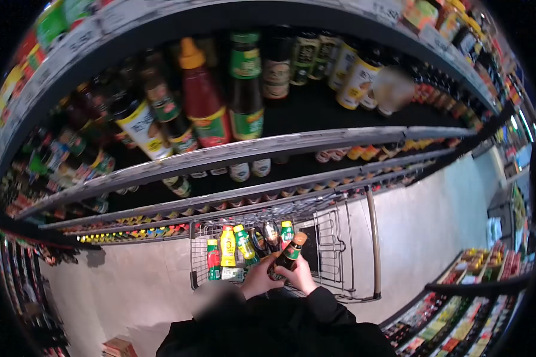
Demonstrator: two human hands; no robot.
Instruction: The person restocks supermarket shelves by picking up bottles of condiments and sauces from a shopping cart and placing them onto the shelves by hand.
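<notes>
Both of my hands are wrapped round a dark bottle (292, 251) with an orange-brown cap and a green label, tilted above the shopping cart (198, 253). My left hand (261, 278) grips its lower left side, and my right hand (301, 275) closes on its right side. Inside the cart, left of my hands, stand a yellow bottle (227, 247), a green bottle with a yellow cap (244, 243) and a red and green bottle (213, 259). Dark bottles and another green-capped bottle (286, 232) are just beyond my hands.
Shelves of sauces stretch across the front, with a red sauce bottle (205, 101) and a green-labelled bottle (246, 89) near the shelf edge (268, 143). The cart's handle (373, 244) is at the right. More stocked shelves (458, 315) stand lower right. A box (119, 347) lies lower left.
</notes>
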